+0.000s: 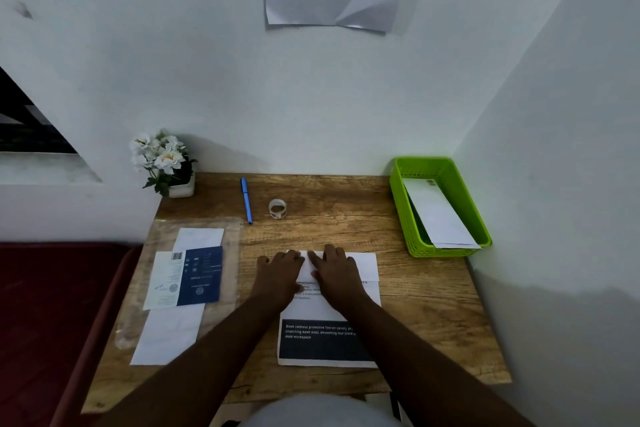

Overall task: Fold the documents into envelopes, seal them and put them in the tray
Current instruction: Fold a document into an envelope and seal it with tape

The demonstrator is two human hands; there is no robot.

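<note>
A printed white document [363, 269] with a dark block at its near end lies in the middle of the wooden desk [433, 305]. Its far part is folded over toward me. My left hand [278, 269] and my right hand [334, 269] lie side by side with flat fingers pressing on the folded far edge. A green plastic tray [403, 198] stands at the far right corner with one white envelope [440, 215] leaning inside it. At the left, white envelopes [169, 333] lie under a blue-and-white printed one [202, 276].
A blue pen [246, 199] and a small tape roll [277, 209] lie at the back of the desk. A white pot of white flowers [162, 161] stands at the far left corner. Walls close the back and right; a dark red surface [52, 305] lies left.
</note>
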